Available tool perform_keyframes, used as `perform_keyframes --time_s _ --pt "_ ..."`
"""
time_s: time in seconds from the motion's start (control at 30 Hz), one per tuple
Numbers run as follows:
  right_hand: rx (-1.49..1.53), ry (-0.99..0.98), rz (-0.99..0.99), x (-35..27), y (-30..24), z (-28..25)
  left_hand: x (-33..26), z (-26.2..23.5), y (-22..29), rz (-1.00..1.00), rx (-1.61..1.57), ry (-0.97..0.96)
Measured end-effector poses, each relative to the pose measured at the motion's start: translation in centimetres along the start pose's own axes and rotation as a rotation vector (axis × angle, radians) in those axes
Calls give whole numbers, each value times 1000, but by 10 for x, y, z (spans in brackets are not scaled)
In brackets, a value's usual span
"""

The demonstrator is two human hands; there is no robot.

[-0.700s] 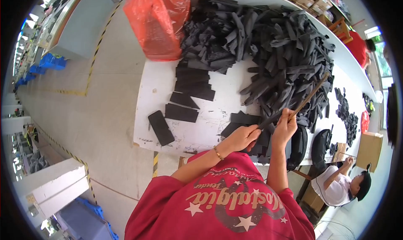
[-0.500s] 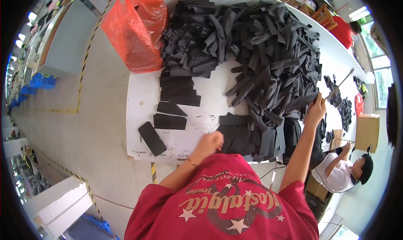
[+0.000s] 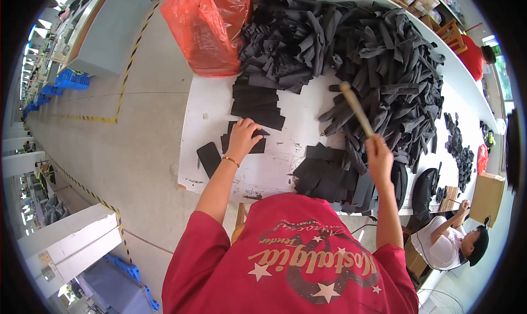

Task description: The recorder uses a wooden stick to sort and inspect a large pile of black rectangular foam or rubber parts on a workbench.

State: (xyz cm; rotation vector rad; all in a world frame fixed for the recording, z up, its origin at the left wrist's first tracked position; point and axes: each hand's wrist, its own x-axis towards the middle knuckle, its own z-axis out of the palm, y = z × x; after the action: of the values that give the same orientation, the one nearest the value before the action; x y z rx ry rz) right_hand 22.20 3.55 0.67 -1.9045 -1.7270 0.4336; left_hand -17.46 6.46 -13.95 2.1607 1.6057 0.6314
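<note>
My left hand [image 3: 244,138] rests on a few black fabric pieces [image 3: 258,147] at the table's left front. Its fingers are bent and apart, with the thumb spread from them. In my right hand [image 3: 379,156] is a light wooden stick [image 3: 358,111], smeared by motion and pointing away to the upper left. The stick passes over the edge of a big loose heap of black strips [image 3: 379,67]. Between my hands, close to my body, lies a fanned stack of black pieces [image 3: 326,171].
A dark phone-like slab [image 3: 209,159] lies beside my left wrist. Black pieces in a row [image 3: 257,106] lie beyond that hand. A red plastic bag [image 3: 206,34] stands at the far left corner of the white table [image 3: 189,122]. Another person [image 3: 447,240] sits at the right.
My left hand has moved left and away from me, from beside the near stack to the small pieces. My right hand has swung the stick leftward over the table. The view has shifted.
</note>
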Motion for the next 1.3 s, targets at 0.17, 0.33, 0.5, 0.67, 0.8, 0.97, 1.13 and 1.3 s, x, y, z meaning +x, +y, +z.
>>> perform_keyframes --time_s 0.17,0.33,0.5,0.67,0.8,0.97,1.13,1.3 --pt "15 -199 -108 -32 -14 27 11 0 3 70 95 -69" --pt "64 -251 -190 -46 -22 35 23 -3 -2 79 33 33" --pt "39 -308 -270 -47 -33 36 33 -28 14 -58 -367 -34" --pt "22 -313 -336 -43 -40 33 32 -41 19 -198 -578 -83" --pt "5 -314 -335 -43 -42 31 33 -47 24 -328 -676 -180" --pt "-3 -316 -352 -46 -43 27 32 -54 32 -280 -638 -266" --pt "-39 -286 -383 -45 -49 16 32 -57 32 -308 -685 -301" --pt "-35 -248 -393 -43 -50 11 30 -56 38 -389 -868 -302"
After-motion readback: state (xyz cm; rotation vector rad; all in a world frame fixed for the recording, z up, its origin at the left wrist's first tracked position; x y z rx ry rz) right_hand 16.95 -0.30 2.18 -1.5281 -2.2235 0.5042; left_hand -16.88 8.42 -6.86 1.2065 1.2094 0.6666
